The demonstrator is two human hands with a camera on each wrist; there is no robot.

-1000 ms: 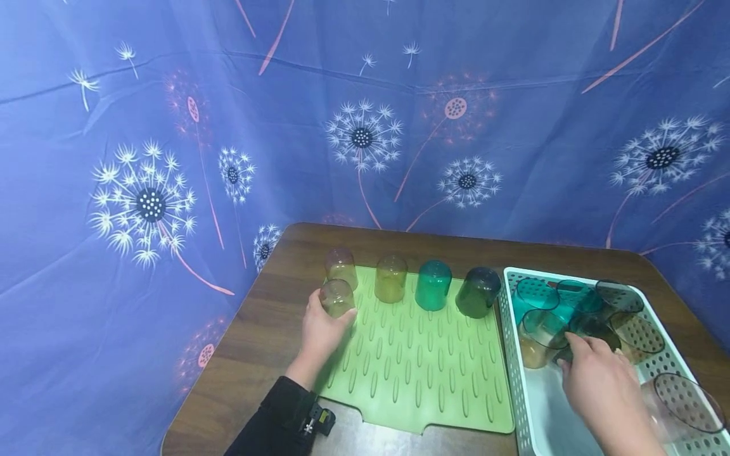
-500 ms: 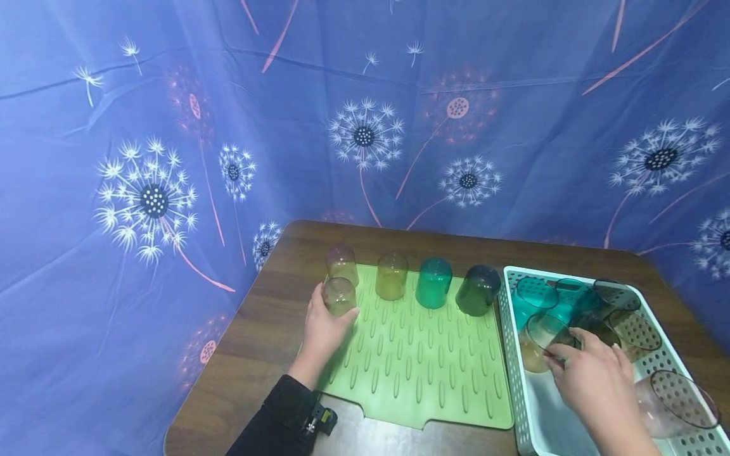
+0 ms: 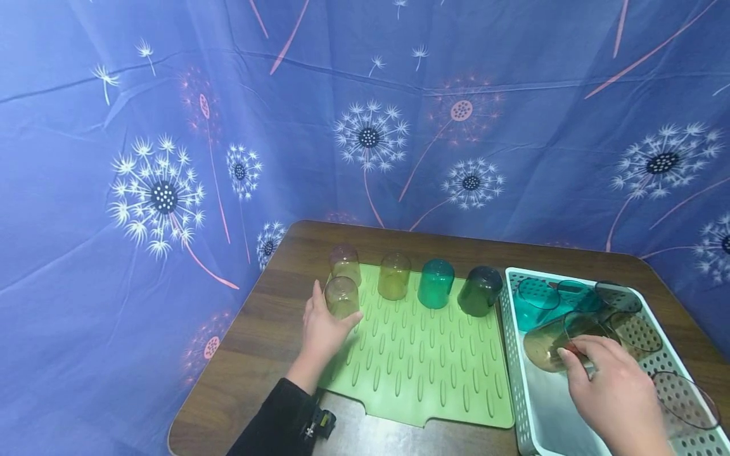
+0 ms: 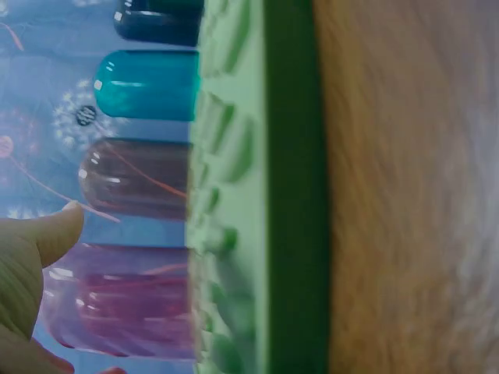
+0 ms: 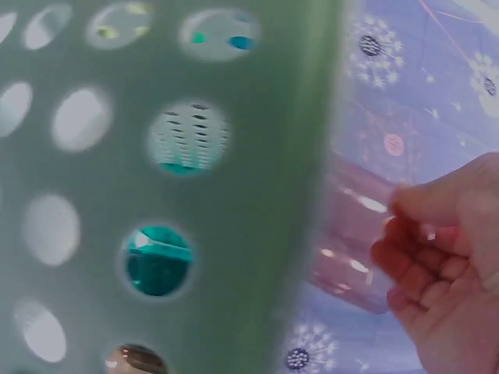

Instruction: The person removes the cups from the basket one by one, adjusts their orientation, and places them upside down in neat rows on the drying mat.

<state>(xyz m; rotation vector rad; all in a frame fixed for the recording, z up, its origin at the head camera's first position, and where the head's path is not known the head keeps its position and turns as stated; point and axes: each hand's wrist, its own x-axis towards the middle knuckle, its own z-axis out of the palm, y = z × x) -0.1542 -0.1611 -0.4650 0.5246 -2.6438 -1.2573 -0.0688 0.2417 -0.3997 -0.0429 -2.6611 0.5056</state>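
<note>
Upside down at the left side of the green ridged mat (image 3: 422,373) stands a pale see-through cup (image 3: 342,296). My left hand (image 3: 325,329) is around it, fingers spread; in the left wrist view the thumb (image 4: 62,234) stands off the cup's wall. Behind that cup are a pinkish cup (image 3: 345,259), a yellowish one (image 3: 394,276), a teal one (image 3: 436,283) and a dark one (image 3: 480,291), all upside down. Over the basket (image 3: 533,418) my right hand (image 3: 616,386) holds a tilted amber-pink cup (image 3: 544,345) between thumb and fingers near its rim.
Several more cups, teal (image 3: 533,304) and dark or brownish (image 3: 641,335), stand mouth up in the white perforated basket. A clear cup (image 3: 684,399) leans at its right side. A flowered blue cloth (image 3: 365,76) hangs behind the wooden table (image 3: 256,329).
My right hand has closed on the amber cup and tilted it in the basket. My left hand's fingers have loosened from the pale cup, which stays in place.
</note>
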